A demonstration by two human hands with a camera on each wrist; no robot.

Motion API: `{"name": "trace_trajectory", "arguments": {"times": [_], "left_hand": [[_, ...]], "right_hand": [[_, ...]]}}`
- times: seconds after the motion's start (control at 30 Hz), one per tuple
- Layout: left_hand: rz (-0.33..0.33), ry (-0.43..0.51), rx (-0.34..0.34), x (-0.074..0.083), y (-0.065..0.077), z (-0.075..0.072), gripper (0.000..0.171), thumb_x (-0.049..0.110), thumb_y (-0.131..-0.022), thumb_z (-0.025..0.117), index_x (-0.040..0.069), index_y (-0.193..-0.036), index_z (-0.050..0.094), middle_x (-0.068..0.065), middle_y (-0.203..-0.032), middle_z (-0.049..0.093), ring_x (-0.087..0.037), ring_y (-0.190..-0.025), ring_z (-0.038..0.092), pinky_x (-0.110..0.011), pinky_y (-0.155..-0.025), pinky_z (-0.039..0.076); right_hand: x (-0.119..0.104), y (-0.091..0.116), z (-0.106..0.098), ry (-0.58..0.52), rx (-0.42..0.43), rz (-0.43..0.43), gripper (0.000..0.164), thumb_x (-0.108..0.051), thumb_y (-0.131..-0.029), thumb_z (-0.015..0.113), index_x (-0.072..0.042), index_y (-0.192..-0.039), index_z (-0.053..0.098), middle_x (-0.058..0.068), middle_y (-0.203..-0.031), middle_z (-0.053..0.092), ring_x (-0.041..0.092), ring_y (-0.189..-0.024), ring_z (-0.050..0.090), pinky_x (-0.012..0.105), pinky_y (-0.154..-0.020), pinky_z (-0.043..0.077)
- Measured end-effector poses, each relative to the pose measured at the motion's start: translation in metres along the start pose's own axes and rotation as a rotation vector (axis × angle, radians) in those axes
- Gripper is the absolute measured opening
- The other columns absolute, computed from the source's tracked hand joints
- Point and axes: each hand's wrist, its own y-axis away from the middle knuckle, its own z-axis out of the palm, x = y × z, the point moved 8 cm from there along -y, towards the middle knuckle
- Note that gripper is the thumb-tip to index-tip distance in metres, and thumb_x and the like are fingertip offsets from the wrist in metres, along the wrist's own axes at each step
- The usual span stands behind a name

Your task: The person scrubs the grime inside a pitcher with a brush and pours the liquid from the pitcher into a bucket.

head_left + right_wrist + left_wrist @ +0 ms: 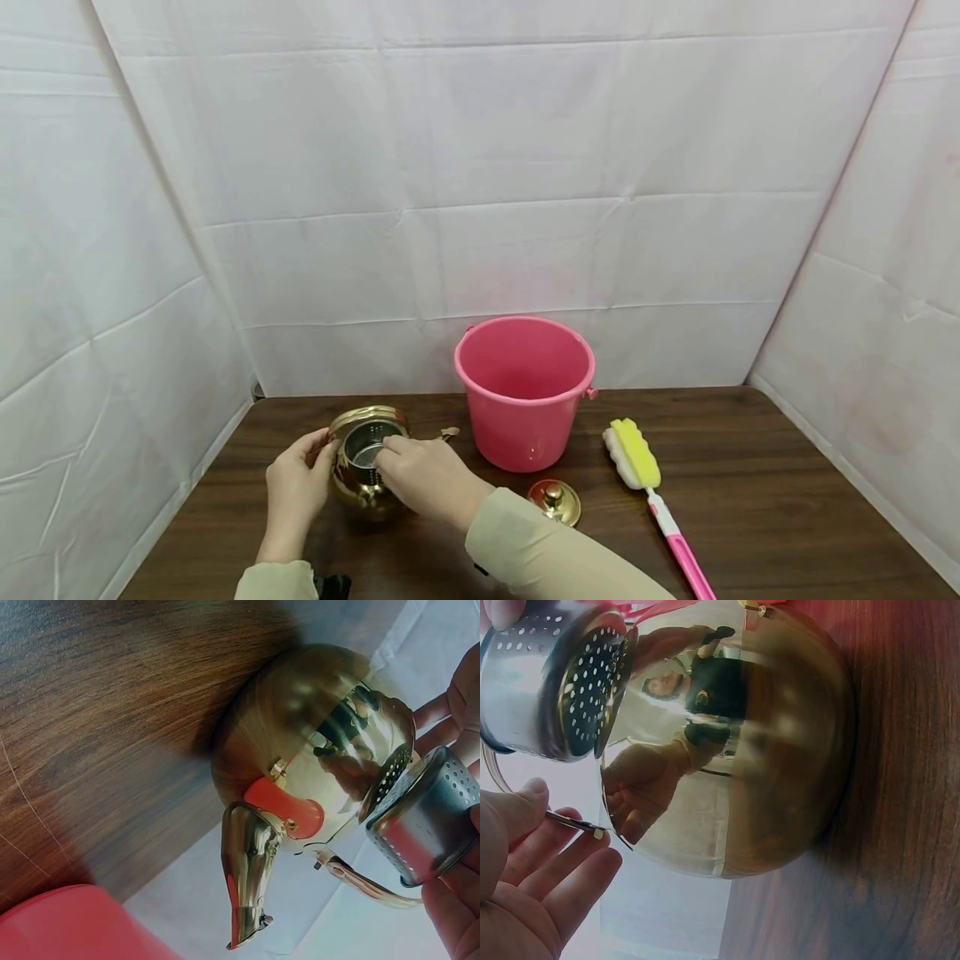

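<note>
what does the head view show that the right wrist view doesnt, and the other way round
Only the head view: the sponge brush and the gold lid lying on the table.

Only the right wrist view: the spout nearly end to end (the right hand hides all but its tip from the head camera), and a red reflection on the kettle's side.

Both: the kettle, strainer, table, white sheet, parts of both hands, and the pink bucket, only partly in the wrist view.

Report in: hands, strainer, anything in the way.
Left hand pinching handle of kettle; right hand gripping strainer. Strainer held at kettle's top. Lid aside, not blocking.
</note>
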Motion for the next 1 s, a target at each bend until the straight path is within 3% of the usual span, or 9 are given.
{"name": "trace_trajectory", "arguments": {"times": [0.47, 1.0], "left_hand": [[-0.022, 0.003, -0.023, -0.002, -0.001, 0.002, 0.020, 0.008, -0.087, 0.066, -0.002, -0.105, 0.070, -0.018, -0.094, 0.072, -0.030, -0.086, 0.069, -0.033, -0.068, 0.052], [0.007, -0.002, 0.003, -0.001, -0.001, 0.000, 0.020, 0.006, -0.085, 0.068, -0.003, -0.103, 0.070, -0.018, -0.093, 0.072, -0.029, -0.084, 0.070, -0.033, -0.067, 0.053]], "right_hand": [[-0.002, 0.004, -0.004, -0.025, 0.024, -0.023, 0.012, -0.017, -0.084, 0.064, -0.020, -0.073, 0.061, -0.007, -0.076, 0.056, 0.005, -0.056, 0.057, 0.018, -0.046, 0.044], [-0.003, 0.012, -0.008, -0.094, 0.044, -0.024, 0.010, -0.017, -0.086, 0.063, -0.020, -0.077, 0.064, -0.006, -0.083, 0.059, 0.006, -0.064, 0.059, 0.020, -0.055, 0.050]]}}
